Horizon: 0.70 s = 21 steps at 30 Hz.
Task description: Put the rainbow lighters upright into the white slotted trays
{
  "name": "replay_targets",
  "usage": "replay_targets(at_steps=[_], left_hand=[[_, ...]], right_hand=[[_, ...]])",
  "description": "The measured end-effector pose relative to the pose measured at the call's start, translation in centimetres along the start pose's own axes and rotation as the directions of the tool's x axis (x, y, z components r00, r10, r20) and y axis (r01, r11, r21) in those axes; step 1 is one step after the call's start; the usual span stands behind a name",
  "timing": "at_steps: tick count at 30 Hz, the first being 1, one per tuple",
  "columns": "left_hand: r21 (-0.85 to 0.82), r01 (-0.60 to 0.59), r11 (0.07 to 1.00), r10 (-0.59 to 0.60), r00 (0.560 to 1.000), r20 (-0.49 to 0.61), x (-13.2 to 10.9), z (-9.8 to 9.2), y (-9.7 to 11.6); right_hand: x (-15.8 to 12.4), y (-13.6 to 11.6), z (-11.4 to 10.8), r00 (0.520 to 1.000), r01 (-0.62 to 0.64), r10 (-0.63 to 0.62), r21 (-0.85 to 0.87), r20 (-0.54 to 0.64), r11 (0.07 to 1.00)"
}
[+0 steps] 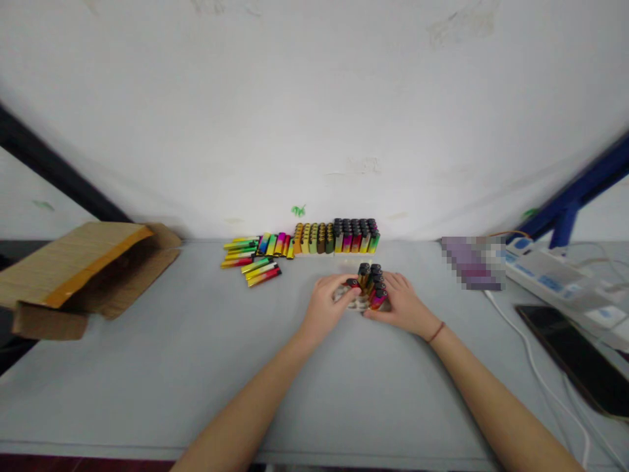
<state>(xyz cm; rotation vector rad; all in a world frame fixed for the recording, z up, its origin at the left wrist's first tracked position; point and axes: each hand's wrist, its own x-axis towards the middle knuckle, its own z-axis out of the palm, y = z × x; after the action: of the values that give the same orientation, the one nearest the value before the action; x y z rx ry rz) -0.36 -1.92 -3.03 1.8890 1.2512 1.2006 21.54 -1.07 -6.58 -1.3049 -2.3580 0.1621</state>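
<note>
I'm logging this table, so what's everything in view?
Cardboard box: one, brown, left
Loose lighters: over a dozen, multicoloured, back centre
Lighter blocks: two, mostly gold and multicoloured, by wall
Tray: one, pale, between hands
Tray lighters: several, black tops, upright
Phone: one, black, right
Power strip: one, white, right
Cables: at least two, white, right
Blurred item: one, purplish, back right
Table: one, grey, underneath
Wall: one, white, behind
Bars: two, dark left, blue right
Bracelet: one, reddish, right wrist
Left hand: one, pinching a lighter
Right hand: one, at tray's right
</note>
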Motion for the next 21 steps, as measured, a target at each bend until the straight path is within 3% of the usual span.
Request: replay_targets(at_steps=[7,16,21], left_hand=[[0.116,0.002,0.993,-0.006,0.999,0.034,-0.04,0.26,-0.34],[0.246,-0.111,0.963,0.094,0.992,0.08,-0.22,0.1,-0.21],[0.244,-0.087,0.966,0.078,0.996,0.044,-0.37,0.46,-0.67]], right_hand=[[0.01,0.09,0.01,1.0,0.01,-0.01,-0.002,0.006,1.0],[0.05,0.14,0.0,1.0,0.007,-0.007,0.005,0.0,1.0],[0.05,-0.04,-0.12,1.0,-0.005,0.005,-0.001,-0.002,1.0]])
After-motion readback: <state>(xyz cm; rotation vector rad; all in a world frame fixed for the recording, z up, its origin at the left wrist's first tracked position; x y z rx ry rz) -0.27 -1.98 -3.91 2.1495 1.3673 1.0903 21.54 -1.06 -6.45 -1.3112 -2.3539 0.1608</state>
